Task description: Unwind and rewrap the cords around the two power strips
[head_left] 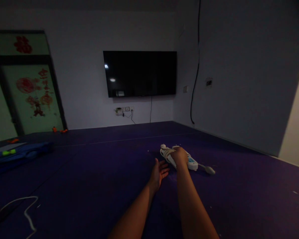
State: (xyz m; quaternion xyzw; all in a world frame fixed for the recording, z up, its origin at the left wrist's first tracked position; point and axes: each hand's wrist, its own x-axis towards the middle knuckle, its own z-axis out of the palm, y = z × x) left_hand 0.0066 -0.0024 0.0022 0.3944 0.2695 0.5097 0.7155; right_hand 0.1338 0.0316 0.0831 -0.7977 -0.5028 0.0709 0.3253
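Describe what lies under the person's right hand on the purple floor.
A white handheld device with blue markings lies on the purple floor under the right hand. Its cord-wrapped end and grey tip stick out; the hand covers its middle, so the grip cannot be judged.

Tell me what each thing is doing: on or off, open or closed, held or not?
Black flat wall television, off, screen dark.
White plastic gadget with blue panel, lying on purple floor mat, gripped.
Right hand, closed over the gadget.
Left hand, open, empty.
Thin white cord, loose on mat.
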